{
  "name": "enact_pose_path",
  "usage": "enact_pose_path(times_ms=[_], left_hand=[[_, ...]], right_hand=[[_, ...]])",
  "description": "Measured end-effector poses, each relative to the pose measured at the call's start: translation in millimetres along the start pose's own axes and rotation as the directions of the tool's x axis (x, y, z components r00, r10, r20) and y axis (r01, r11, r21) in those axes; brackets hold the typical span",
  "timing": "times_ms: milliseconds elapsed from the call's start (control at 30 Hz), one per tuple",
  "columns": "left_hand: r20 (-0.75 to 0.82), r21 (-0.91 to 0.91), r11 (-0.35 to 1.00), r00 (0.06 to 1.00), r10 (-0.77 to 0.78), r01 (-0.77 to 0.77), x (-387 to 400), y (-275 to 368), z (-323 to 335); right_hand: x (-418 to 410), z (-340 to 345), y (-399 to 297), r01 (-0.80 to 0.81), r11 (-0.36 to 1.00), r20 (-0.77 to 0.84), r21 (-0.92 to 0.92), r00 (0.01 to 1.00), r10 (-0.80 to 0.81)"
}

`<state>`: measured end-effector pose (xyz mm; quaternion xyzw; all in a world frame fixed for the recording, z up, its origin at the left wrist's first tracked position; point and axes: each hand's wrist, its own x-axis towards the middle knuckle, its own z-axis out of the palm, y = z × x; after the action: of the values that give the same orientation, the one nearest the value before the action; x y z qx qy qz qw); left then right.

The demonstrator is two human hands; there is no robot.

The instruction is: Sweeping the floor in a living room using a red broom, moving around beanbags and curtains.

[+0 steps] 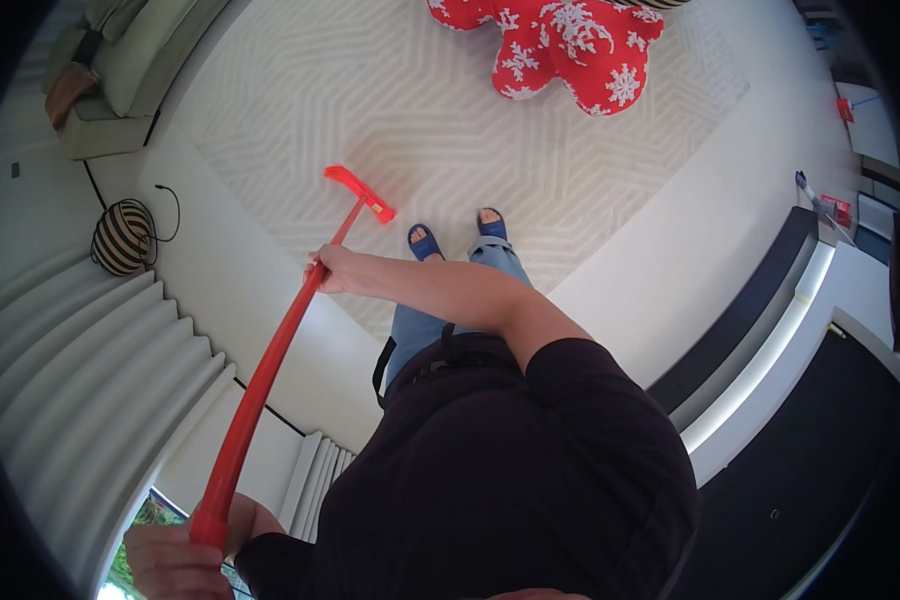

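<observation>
My left hand [172, 562] is wrapped around the upper end of a long red broom handle [259, 390], at the lower left of the head view. My right arm crosses in front of my body, and my right hand [334, 268] grips the same handle lower down. The red broom head [360, 193] is at the patterned light rug [285, 112], ahead and to the left of my feet. I cannot tell whether its bristles press on the rug. Blue sandals [424, 241] are on my feet.
A red cushion [570, 56] with white snowflakes lies on the rug ahead. To the left are a striped round lamp-like object [124, 236] with a cord, pale curtains [105, 352] and a sofa [112, 135]. A dark-edged cabinet or counter [742, 300] stands on the right.
</observation>
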<state>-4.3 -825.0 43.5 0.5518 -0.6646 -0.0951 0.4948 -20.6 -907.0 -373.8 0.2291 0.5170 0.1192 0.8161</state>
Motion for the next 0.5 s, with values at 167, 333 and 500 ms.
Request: enact_pose_path(times_ms=[167,333,500], left_hand=[[-0.741,0.031,0.941,0.64,-0.204,0.336,-60.9,-37.1,80.0],[-0.435,-0.496,0.802,0.703,-0.562,0.334,-62.8,-88.5,222.6],[-0.7,-0.378,0.86,0.501,-0.508,0.344,-43.7,-22.8,107.8]], right_hand=[[-50.6,-86.2,-115.6,0.266,0.964,-0.165,0.008,0.951,-0.261],[-71.5,-260.3,-303.6,0.553,0.833,-0.289,0.026,0.802,-0.523],[-109.0,-145.0,-147.6,0.259,0.959,-0.215,-0.116,0.936,-0.279]])
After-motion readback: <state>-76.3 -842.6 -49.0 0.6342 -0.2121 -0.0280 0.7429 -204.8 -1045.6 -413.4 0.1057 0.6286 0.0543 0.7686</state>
